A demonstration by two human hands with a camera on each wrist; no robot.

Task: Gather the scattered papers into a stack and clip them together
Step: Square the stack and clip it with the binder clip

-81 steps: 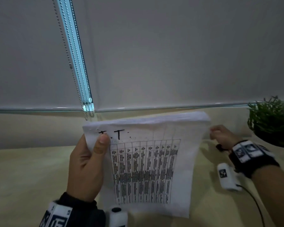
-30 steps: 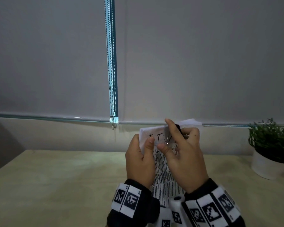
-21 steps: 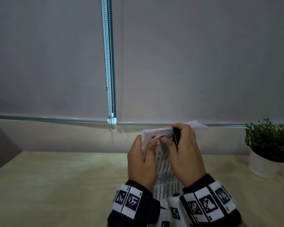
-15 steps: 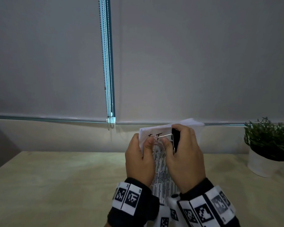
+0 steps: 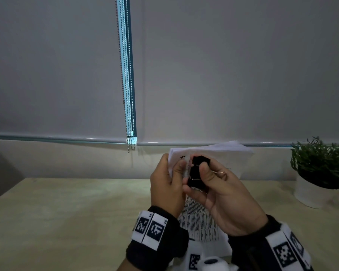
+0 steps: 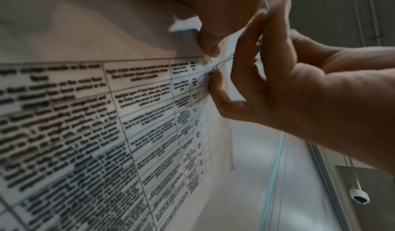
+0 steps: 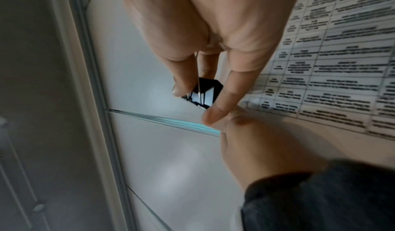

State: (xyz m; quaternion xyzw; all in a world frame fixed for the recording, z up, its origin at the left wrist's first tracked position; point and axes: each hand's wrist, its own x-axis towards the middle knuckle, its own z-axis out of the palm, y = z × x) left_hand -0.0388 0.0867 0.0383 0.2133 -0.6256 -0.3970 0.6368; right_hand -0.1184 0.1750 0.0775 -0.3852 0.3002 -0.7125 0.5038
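Observation:
A stack of printed papers is held upright above the wooden desk. My left hand grips its upper left corner, thumb on the front sheet. My right hand pinches a black binder clip against the papers just right of the left thumb; one wire handle sticks out to the right. In the right wrist view, thumb and forefinger squeeze the binder clip beside the papers. The left wrist view shows the table-printed papers and a wire handle between both hands' fingers.
A potted plant in a white pot stands at the desk's right rear. A grey roller blind with a bead chain hangs behind the desk. Wrist-worn cameras sit low between my forearms.
My right hand brought the black clip to the stack's top left and has turned it, so its black body now faces me. The left hand keeps its grip on the corner.

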